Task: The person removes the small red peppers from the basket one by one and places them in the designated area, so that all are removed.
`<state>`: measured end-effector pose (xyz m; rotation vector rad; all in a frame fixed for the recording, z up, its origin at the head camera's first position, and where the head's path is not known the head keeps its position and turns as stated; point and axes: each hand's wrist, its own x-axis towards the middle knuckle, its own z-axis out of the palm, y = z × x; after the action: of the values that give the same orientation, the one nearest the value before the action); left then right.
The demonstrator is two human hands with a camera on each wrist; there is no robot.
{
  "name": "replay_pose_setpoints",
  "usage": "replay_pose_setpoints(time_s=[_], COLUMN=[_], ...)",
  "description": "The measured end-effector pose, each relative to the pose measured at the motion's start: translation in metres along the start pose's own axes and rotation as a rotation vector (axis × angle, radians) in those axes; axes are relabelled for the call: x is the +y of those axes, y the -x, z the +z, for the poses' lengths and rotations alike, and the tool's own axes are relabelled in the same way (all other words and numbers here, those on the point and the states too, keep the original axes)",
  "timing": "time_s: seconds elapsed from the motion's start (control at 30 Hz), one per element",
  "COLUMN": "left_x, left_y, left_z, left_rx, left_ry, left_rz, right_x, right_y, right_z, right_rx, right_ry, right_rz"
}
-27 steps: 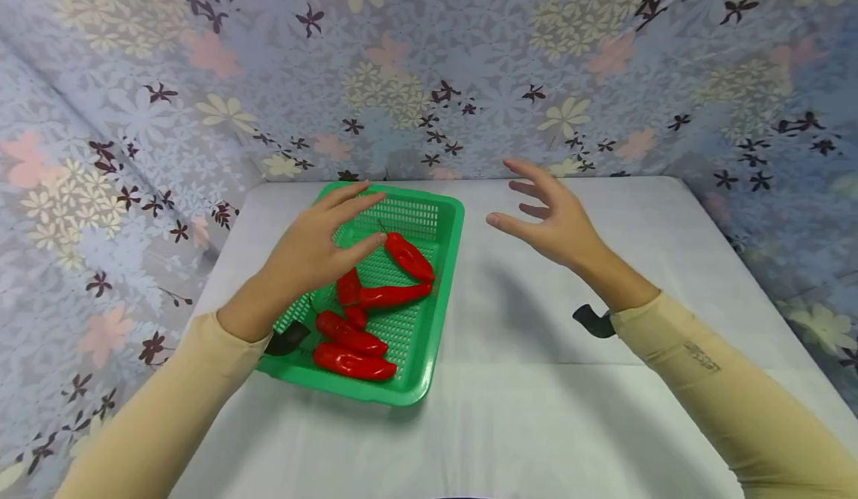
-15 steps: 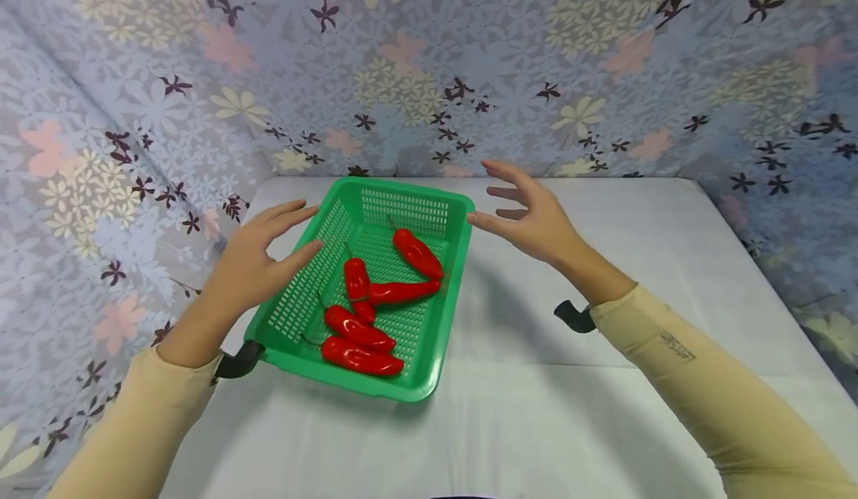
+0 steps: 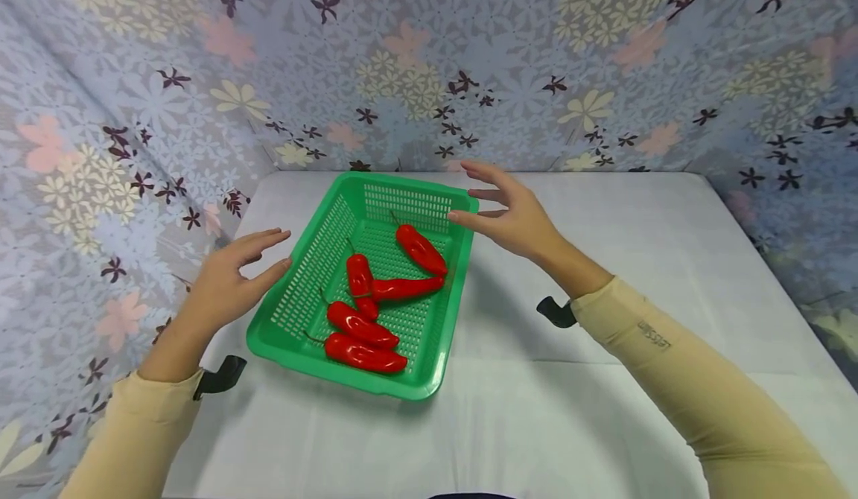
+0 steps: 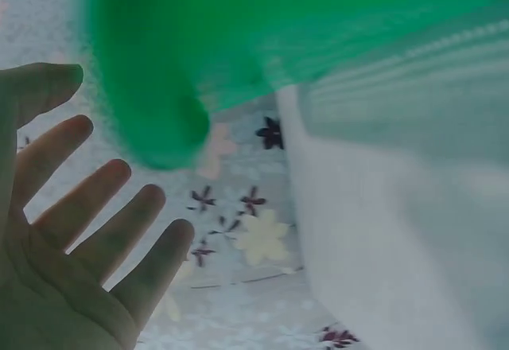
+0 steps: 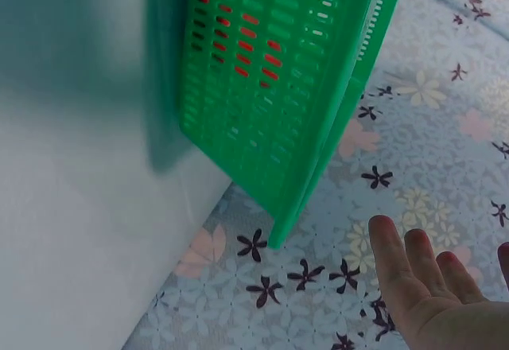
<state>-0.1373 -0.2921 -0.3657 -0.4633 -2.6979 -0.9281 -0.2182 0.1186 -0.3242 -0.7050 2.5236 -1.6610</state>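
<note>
The left hand (image 3: 224,283), released with fingers extended, is just beside the green basket (image 3: 335,377) on the white table (image 3: 657,246). Inside the basket lie five red peppers (image 3: 362,325), two of them touching crosswise. Farther right, the right hand (image 3: 512,216), also released, hovers near the basket's far right corner, fingers slightly bent.
</note>
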Motion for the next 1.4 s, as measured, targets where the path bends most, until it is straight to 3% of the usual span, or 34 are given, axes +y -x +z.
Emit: replay_pose_setpoints(time_s=[0.13, 0.37, 0.6, 0.9, 1.1, 1.23, 1.4], left_x=[-0.013, -0.026, -0.029, -0.019, -0.017, -0.020, -0.021], left_y=[0.003, 0.007, 0.009, 0.004, 0.000, 0.000, 0.001], left_z=[0.010, 0.021, 0.027, 0.036, 0.042, 0.044, 0.045], left_rx=[-0.063, -0.170, -0.177, -0.153, -0.160, -0.163, -0.161], left_ry=[0.029, 0.082, 0.159, 0.127, 0.125, 0.141, 0.158], left_rz=[-0.056, -0.178, -0.243, -0.205, -0.205, -0.214, -0.210], right_x=[0.018, 0.021, 0.023, 0.027, 0.033, 0.034, 0.037], right_y=[-0.009, -0.013, -0.014, -0.017, -0.025, -0.030, -0.037], right_z=[0.009, 0.020, 0.024, 0.025, 0.031, 0.037, 0.051], right_rx=[-0.011, -0.044, -0.053, -0.054, -0.082, -0.108, -0.131], right_ry=[-0.011, -0.048, -0.036, -0.016, 0.056, 0.103, 0.154], right_rz=[-0.028, -0.037, -0.018, 0.000, 0.038, 0.085, 0.204])
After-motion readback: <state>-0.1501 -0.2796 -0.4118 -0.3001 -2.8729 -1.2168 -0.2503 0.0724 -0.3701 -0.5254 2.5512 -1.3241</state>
